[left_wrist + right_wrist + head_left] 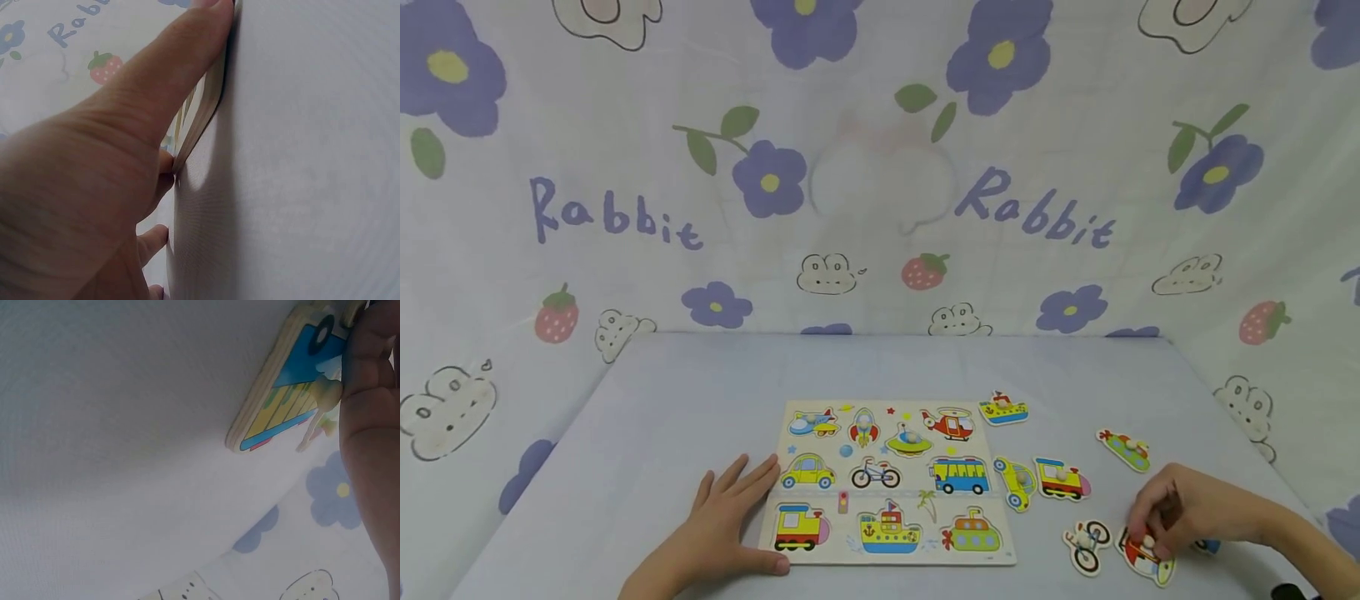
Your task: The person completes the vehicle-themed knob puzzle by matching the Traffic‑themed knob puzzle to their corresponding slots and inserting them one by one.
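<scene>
Behind bench (625,467): cloth backdrop (880,183), flower/rabbit print.
Bench top: pale, matte, fine-woven cover.
Wood board (840,546): flat, pale edges, cut-out vehicle shapes; nr. bench ctr., loose pcs. to its R, prob. for R-side reach.
L grip (718,525): fingers straight + spread at board's L edge, thumb by near corner, holds nothing; likely bracing it vs. sliding.
R grip (1176,510): nearly closed, thumb + fingertips pinching helicopter pc. (1144,567) by its knob (1147,542).
Bus pc. (275,406): just beside R grip, mostly hidden in head view; thick, rounded edge.
Other pcs.: ship (1003,411), car (1015,487), train (1067,485), submarine (1122,452), bicycle (1087,550); contoured outlines.
Knobs: small, rounded; face up, likely for easy pinching.
</scene>
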Demonstrator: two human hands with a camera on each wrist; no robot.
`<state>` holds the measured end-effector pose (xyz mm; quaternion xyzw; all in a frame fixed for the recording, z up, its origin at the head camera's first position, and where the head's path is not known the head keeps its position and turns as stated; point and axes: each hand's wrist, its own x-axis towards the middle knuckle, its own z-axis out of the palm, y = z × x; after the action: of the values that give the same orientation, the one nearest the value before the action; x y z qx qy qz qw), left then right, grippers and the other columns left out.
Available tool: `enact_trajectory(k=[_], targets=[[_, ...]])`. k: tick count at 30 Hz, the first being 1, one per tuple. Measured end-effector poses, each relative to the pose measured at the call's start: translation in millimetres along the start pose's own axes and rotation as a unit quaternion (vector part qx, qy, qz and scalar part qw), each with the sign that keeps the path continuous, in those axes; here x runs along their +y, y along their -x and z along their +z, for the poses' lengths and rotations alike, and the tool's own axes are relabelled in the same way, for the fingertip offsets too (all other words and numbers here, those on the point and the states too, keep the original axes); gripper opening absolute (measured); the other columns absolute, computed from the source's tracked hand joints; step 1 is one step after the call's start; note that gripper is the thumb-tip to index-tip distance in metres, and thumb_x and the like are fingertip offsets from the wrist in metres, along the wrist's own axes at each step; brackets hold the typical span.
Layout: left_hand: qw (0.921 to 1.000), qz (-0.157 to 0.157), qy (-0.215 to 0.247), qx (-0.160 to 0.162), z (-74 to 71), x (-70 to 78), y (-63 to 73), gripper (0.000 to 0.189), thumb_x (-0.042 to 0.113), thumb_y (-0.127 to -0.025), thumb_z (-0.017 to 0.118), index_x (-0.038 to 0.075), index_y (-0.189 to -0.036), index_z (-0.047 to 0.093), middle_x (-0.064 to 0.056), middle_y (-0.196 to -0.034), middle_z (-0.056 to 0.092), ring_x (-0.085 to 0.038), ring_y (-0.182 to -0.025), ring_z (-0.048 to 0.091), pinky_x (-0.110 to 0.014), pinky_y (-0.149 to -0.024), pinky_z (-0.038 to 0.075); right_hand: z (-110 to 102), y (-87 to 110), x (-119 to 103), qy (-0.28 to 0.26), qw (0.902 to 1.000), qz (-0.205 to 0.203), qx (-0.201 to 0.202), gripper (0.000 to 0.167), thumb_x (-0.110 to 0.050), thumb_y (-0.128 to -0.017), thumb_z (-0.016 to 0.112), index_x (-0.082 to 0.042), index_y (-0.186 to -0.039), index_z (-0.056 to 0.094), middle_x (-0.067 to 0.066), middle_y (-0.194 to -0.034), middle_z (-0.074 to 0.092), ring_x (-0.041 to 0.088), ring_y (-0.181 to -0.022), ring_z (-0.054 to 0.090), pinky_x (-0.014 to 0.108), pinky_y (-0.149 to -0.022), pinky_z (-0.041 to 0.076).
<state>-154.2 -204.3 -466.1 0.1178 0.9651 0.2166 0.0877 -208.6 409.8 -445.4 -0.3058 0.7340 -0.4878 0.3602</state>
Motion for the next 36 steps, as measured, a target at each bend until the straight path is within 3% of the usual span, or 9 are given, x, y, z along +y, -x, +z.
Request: enact_trajectory(k=[9,16,36], targets=[[1.0,-0.006,-0.004,0.004,2.4,-1.9,1.5,0.122,0.077,-0.051,0.078,0.019,-0.152,0.041,0.007,-0.158,0.03,-0.035,-0.147,0.008,-0.07,-0.107,-0.006,-3.6,-4.1,-4.5,0.035,0.9994,0.003,-0.001,0.021,0.001,-0.081,0.075,-0.004,-0.102,0.074,0.012,-0.088,0.07,0.008,-0.071,0.061,0.026,-0.061,0.054],[1.0,0.0,-0.005,0.006,1.4,-1.3,2.3,0.121,0.077,-0.052,0.078,0.019,-0.152,0.041,0.007,-0.158,0.03,-0.036,-0.147,0.009,-0.071,-0.107,-0.006,-4.7,-6.4,-8.8,0.052,0.9986,-0.001,-0.002,0.02,0.001,-0.08,0.076,-0.004,-0.099,0.072,0.016,-0.087,0.068,0.009,-0.071,0.06,0.024,-0.061,0.053],[1.0,-0.006,0.001,0.0,1.7,-2.3,-1.2,0.122,0.078,-0.051,0.078,0.02,-0.152,0.041,0.007,-0.158,0.03,-0.036,-0.147,0.007,-0.07,-0.107,-0.007,-3.1,-10.9,-8.9,0.012,0.9995,0.021,0.018,0.024,0.0,-0.08,0.077,0.001,-0.102,0.069,0.021,-0.091,0.068,0.012,-0.074,0.062,0.027,-0.062,0.055]])
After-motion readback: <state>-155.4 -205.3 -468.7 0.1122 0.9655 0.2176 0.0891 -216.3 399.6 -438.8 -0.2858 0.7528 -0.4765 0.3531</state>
